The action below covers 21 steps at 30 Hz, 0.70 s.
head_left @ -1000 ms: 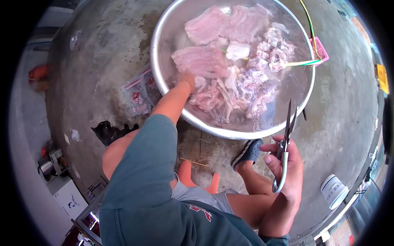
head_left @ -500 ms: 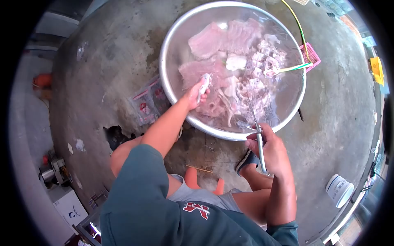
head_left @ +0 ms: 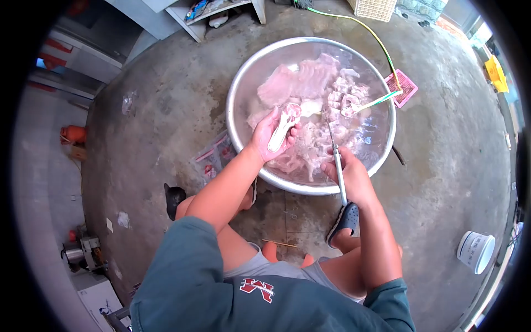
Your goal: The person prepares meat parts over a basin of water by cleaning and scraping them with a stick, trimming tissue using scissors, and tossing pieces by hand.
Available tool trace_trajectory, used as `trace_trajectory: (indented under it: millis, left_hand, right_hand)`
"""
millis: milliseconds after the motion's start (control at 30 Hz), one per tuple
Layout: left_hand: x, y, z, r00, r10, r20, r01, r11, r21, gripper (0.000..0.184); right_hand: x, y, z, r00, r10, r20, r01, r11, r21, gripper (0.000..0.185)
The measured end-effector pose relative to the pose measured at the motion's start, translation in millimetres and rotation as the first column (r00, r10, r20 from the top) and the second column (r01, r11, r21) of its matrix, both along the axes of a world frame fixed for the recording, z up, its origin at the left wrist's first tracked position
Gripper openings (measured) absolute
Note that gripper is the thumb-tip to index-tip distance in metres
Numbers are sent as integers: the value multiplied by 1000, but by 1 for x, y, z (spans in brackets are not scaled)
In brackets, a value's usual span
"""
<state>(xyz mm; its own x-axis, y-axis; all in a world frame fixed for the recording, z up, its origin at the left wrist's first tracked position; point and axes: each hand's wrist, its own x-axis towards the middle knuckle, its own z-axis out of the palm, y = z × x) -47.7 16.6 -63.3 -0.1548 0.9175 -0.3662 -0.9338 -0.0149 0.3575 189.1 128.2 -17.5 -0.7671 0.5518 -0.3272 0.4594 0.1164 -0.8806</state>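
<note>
My left hand (head_left: 269, 134) cradles a pale, elongated piece of bone with pink meat at its upper end (head_left: 287, 124), fingers curled round it, above the left part of a large metal basin (head_left: 234, 94). My right hand (head_left: 352, 176), at the basin's near right rim, grips a slim-bladed metal tool (head_left: 339, 176) with a long pale handle. Its narrow blade points away from me over the meat; whether it is shears or a knife I cannot tell. In the basin's water lie a rack of ribs (head_left: 314, 77) and many cut bony meat pieces (head_left: 312, 138).
A green-yellow hose (head_left: 381, 99) runs over the right rim into the basin, across a pink basket (head_left: 402, 88). Plastic bags (head_left: 213, 157) lie by the left rim. A white bucket (head_left: 475, 252) stands at the right on the concrete floor. A wicker basket (head_left: 373, 8) is at the back.
My left hand has turned its palm upward, showing more of the bone piece. The right hand has shifted slightly, still gripping the tool. The view has tilted up, revealing more floor at the back.
</note>
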Motion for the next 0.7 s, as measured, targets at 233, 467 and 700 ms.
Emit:
trace_trajectory:
  millis: [233,467,700]
  left_hand:
    - [42,-11,28,981,-85,-172,66,992,-111,45]
    - [72,0,20,976,-135,-168,122,989,-86,47]
    - [76,15,35,915,-227,-334,207,974,-93,40]
  right_hand:
    - [-5,-4,-3,987,-94,-131,74,985,-154,47]
    - [-11,2,-6,937,-273,-219,173,905,-389,51]
    - [-13,6,-6,917,-328,-228,282,936,-212,52]
